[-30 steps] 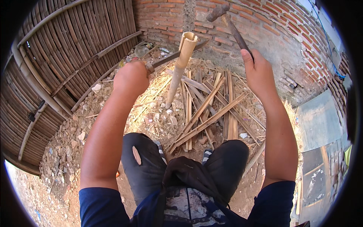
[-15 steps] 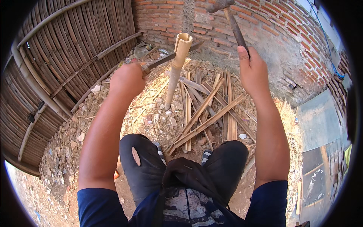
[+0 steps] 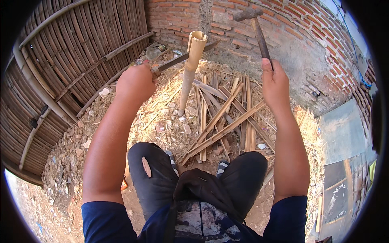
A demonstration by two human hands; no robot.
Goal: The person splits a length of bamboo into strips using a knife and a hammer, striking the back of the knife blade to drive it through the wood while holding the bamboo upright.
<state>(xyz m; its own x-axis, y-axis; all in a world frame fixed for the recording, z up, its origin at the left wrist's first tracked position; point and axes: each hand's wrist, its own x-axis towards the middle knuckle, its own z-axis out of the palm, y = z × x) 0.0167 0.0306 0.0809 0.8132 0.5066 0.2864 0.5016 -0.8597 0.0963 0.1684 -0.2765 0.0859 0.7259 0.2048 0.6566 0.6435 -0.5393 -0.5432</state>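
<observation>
Left hand (image 3: 135, 84): fingers round knife (image 3: 173, 63) | right hand (image 3: 276, 84): fingers round hammer (image 3: 260, 37) | bamboo tube (image 3: 188, 79), between hands: top split, lower apparently whole | split strips (image 3: 227, 127): lower, left of right fingers

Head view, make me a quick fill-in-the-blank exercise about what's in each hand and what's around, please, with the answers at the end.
1. The knife is in the person's ____.
2. The right hand grips a ____ by its handle.
3. The wall behind the bamboo tube is mostly made of ____.
4. In the picture, the pile of strips lies to the ____ of the tube.

Missing words: left hand; hammer; bricks; right.
</observation>
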